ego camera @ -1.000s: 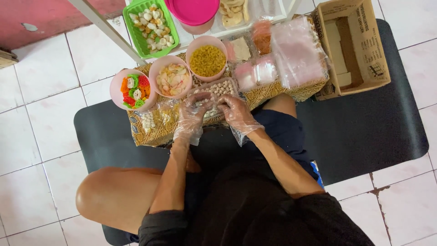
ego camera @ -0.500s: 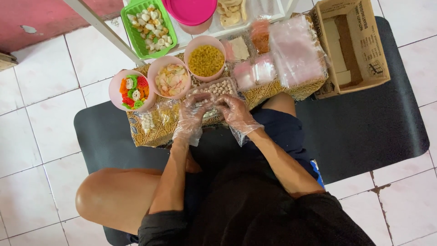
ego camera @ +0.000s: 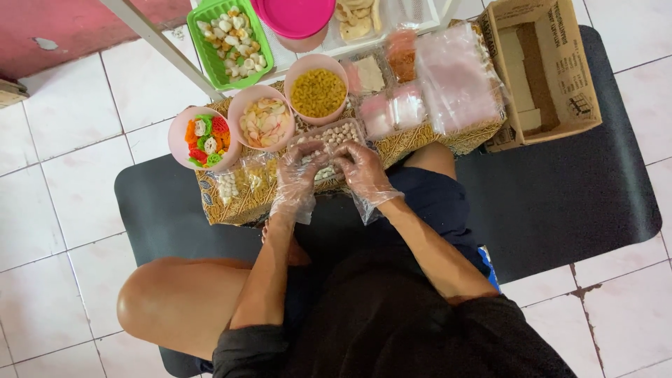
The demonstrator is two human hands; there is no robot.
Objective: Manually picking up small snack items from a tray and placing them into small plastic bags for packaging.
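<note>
Patterned cloth (ego camera: 420, 143), both gloved hands (ego camera: 329, 168) together, pinching a small clear bag (ego camera: 320, 162) over the tray of pale balls (ego camera: 336, 134).

The floor is laid with square off-white ceramic tiles (ego camera: 56, 210) with grey grout lines, some joints stained dark near the lower right corner. A black rectangular rubber mat (ego camera: 560, 203) with rounded corners lies across the tiles. At the upper left edge runs a strip of red painted surface (ego camera: 63, 28), chipped in one spot. A white metal frame leg (ego camera: 164, 49) slants across the tiles there. Daylight is even and soft.
</note>
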